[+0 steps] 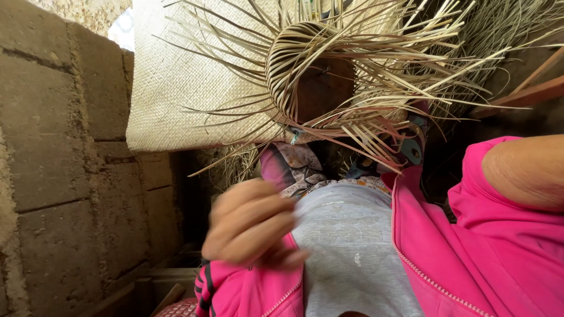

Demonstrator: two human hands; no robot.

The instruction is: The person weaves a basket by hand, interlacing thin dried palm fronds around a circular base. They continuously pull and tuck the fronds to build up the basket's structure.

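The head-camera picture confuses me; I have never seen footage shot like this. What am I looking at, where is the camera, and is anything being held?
There is no machine here, only a person at work with bare hands. The one picture comes from a camera worn on the person's head, looking down along the body, so you see a grey shirt and an open pink jacket.

The left hand is blurred, close to the chest, with curled fingers; whether it holds anything cannot be told. Of the right arm only a bare forearm shows at the frame's edge; the right hand is out of view.

Ahead sits a half-woven piece of pale straw strips, rounded, with loose ends fanning outward. Behind it lies a finished woven mat, and a block wall stands on the left.
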